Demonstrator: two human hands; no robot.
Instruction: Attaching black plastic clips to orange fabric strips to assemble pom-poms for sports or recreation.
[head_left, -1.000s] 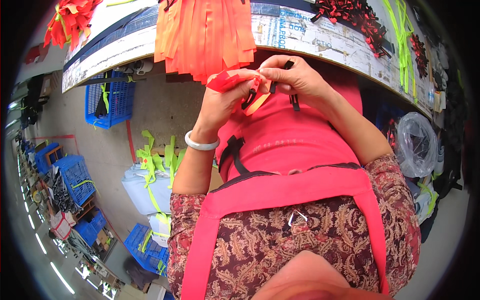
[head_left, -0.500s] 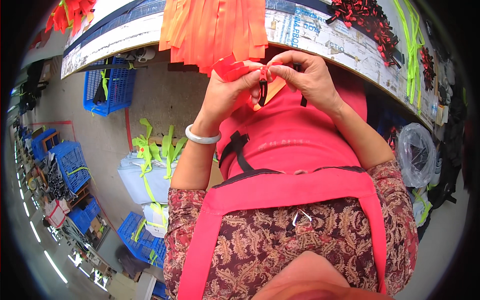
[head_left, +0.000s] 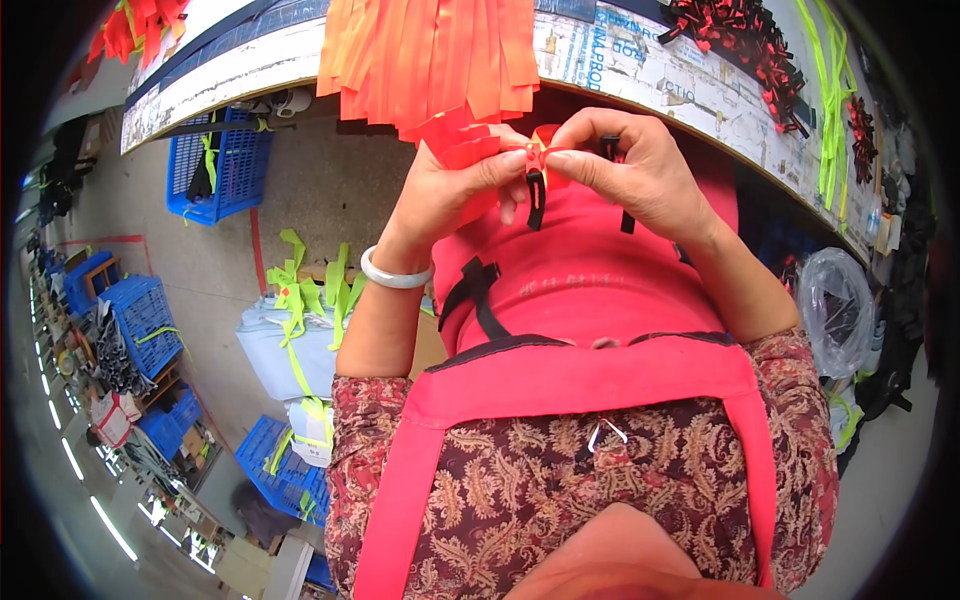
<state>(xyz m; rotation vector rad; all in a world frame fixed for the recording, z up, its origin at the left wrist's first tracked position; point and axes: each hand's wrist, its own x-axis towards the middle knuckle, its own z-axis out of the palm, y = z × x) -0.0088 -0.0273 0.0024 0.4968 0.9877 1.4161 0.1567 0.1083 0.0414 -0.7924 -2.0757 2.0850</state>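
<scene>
In front of the red apron [head_left: 590,260], my two hands meet at the table's near edge. My left hand [head_left: 445,195] is closed on a few orange-red fabric strips [head_left: 460,143], its thumb pressed beside a small red zipper slider whose black pull tab [head_left: 536,200] hangs down. With thumb and forefinger together, my right hand [head_left: 645,175] pinches an orange strip end at the slider; fingertips partly hide the contact. Another black pull tab [head_left: 628,220] dangles under the right hand's curled fingers. A thick fringe of orange strips [head_left: 430,60] drapes over the table edge just beyond.
On the white worn tabletop [head_left: 640,70] lie a pile of red-and-black sliders [head_left: 745,50] and yellow-green strips [head_left: 828,100] at right. Blue crates [head_left: 225,165] stand on the floor at left, near pale-blue bundles [head_left: 290,345]. A clear plastic bag [head_left: 835,310] hangs at right.
My right hand has shifted slightly right and down, exposing another black tab beneath it. The slider's black tab has swung a little right and lower. Both hands keep their grip.
</scene>
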